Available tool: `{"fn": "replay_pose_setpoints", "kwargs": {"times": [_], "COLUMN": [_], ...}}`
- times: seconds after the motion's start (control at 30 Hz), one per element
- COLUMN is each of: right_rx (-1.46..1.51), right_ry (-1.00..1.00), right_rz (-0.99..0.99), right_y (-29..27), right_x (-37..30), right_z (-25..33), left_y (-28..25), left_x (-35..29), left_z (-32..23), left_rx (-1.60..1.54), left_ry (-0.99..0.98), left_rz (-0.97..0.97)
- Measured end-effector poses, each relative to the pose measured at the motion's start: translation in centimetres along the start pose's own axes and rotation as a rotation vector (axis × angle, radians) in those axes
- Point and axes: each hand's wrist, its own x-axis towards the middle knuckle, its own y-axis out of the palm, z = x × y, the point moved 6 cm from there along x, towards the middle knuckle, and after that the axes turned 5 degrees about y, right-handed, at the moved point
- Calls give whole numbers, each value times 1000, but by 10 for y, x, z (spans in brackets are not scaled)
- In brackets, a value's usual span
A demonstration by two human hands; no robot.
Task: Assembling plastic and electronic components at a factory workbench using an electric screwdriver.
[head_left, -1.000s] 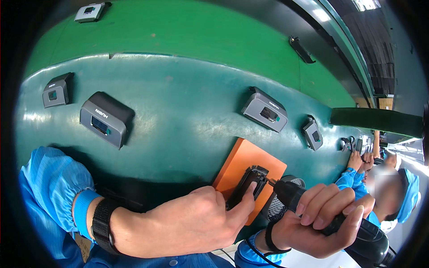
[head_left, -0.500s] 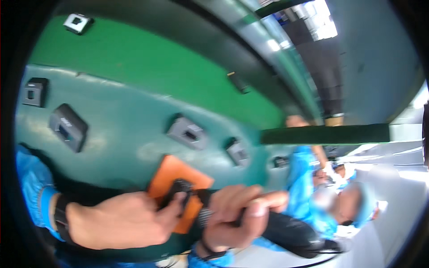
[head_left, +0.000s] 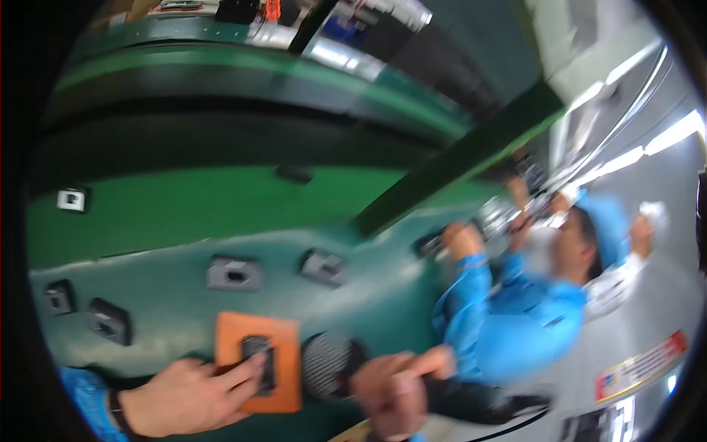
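Nr the front edge of the bench (head_left: pixel 177 302), an orange block (head_left: pixel 288 353) lies flat, w/ a black part (head_left: pixel 257 343) on top, roughly mid-block. L hand (head_left: pixel 188 398) comes in from the left, fingers laid over the part; can't tell if they pinch it or only press. Black band (head_left: pixel 116 412) on that wrist, blue sleeve (head_left: pixel 88 405) behind it.

R hand (head_left: pixel 394 394) is v. blurred, but closed round a black driver (head_left: pixel 471 403), right of the block and well apart from L hand. Driver's body sticks out to the right, w/ a cord (head_left: pixel 519 426) off its end; tip's lost in the blur. Btwn block and R hand: a round mesh disc (head_left: pixel 324 366), just beside the block.

Further back, 2 grey units sit side by side: one behind the block (head_left: pixel 234 272), one to its right (head_left: pixel 322 267). 2 more nr the bench's left end, (head_left: pixel 110 322) and (head_left: pixel 59 297). Along the far edge runs a bright green strip (head_left: pixel 177 214), w/ a white unit (head_left: pixel 71 199) at its left end and a dark piece (head_left: pixel 294 174) approx. midway. Green post (head_left: pixel 460 158) slants up past it. Co-worker (head_left: pixel 508 331) in blue at the bench's right end.
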Motion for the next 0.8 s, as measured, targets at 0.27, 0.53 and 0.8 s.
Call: {"fn": "replay_pose_setpoints", "kwargs": {"times": [0.27,0.53,0.8], "right_rx": [342,361,324], "right_ry": [-35,67,51], "right_rz": [-119,-66,-32], "right_y": [-31,6,11], "right_x": [0,-9,-6], "right_z": [12,-9,-14], "left_y": [14,21,24], "left_x": [4,-9,-10], "left_z": [-9,-10,-6], "left_rx": [-132,-87,-110], "left_ry": [-22,-41,-66], "left_rz": [-45,10,-1]}}
